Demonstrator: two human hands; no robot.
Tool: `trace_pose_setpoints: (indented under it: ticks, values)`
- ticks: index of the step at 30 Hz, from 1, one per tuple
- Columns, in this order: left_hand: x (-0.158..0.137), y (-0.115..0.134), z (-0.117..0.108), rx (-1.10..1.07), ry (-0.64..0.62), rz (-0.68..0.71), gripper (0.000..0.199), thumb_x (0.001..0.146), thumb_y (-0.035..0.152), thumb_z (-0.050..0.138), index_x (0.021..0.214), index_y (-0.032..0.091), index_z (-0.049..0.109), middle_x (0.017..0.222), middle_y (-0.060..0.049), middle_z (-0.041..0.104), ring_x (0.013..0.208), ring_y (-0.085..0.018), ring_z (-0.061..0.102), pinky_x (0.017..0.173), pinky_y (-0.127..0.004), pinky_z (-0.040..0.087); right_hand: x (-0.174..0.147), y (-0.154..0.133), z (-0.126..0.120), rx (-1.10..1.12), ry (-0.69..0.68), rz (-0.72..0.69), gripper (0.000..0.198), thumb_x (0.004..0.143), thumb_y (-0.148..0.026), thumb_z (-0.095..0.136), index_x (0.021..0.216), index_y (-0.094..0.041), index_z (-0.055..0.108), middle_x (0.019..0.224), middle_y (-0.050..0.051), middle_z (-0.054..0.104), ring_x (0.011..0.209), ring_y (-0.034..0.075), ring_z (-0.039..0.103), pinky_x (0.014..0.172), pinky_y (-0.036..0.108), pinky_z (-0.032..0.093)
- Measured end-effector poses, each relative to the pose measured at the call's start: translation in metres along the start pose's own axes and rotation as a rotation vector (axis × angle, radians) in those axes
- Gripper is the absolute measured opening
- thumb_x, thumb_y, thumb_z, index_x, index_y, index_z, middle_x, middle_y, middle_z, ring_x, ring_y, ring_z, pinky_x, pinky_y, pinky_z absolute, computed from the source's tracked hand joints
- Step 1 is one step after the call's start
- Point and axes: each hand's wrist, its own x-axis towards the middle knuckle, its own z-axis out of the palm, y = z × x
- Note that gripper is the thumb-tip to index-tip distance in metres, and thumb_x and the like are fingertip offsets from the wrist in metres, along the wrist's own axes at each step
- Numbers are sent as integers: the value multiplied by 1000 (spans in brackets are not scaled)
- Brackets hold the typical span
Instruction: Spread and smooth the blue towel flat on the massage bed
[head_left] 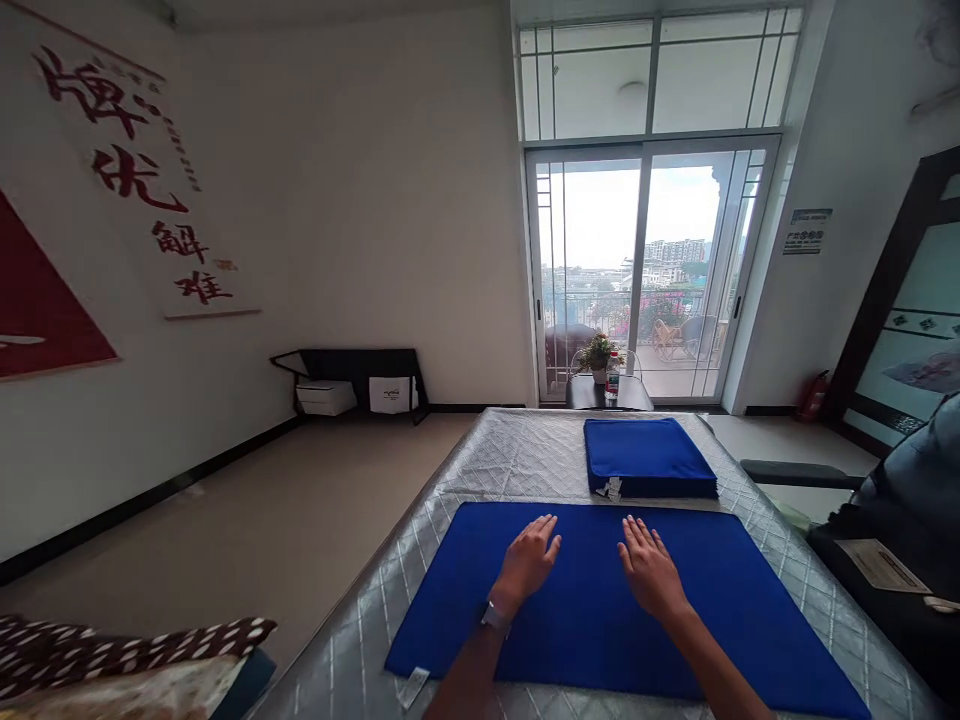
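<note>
A blue cloth point(585, 600) lies spread out flat, with a white tag point(414, 688) at its near left corner. My left hand point(529, 560), with a watch on the wrist, is over the far middle part of the cloth, fingers stretched forward. To its right, my right hand point(651, 565) is likewise over the cloth, palm down and fingers extended. Neither hand holds anything; whether they press on the fabric is hard to tell. Just beyond the cloth sits a neat stack of folded blue cloths point(649, 455) with white tags at its front left corner.
A quilted silver cover point(517, 455) lies beneath the cloths. Past the far edge, a small table point(630, 393) bears a potted plant point(598, 352) and a bottle point(613, 378). A dark bag-like item point(915, 500) stands at right. Patterned fabric point(135, 655) shows at lower left.
</note>
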Motion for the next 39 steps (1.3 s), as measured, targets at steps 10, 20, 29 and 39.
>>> trace_pose_setpoints:
  ticks: [10, 20, 29, 39]
  values:
    - [-2, 45, 73, 34, 49, 192, 55, 104, 43, 22, 152, 18, 32, 156, -9, 39, 146, -24, 31, 117, -48, 35, 2, -41, 42, 56, -122, -60, 57, 97, -25, 19, 153, -17, 26, 161, 3, 20, 149, 19, 14, 122, 41, 13]
    - [2, 41, 76, 13, 12, 152, 56, 104, 42, 21, 155, 19, 23, 159, -6, 34, 148, -22, 26, 120, -47, 28, 5, -38, 47, 29, -96, -102, 57, 99, -27, 22, 154, -15, 24, 161, 6, 18, 150, 21, 11, 122, 43, 12]
    - [3, 49, 59, -25, -68, 103, 59, 104, 47, 20, 153, 16, 29, 159, -7, 34, 149, -22, 23, 123, -45, 22, 6, -41, 43, 26, -79, -103, 58, 98, -27, 24, 154, -12, 26, 160, 8, 22, 150, 22, 13, 121, 46, 14]
    - [3, 47, 61, -30, -45, 113, 58, 104, 44, 22, 154, 16, 25, 158, -7, 35, 149, -22, 22, 123, -45, 21, 7, -42, 44, 27, -91, -99, 58, 99, -27, 23, 154, -10, 25, 160, 10, 23, 150, 23, 13, 122, 45, 12]
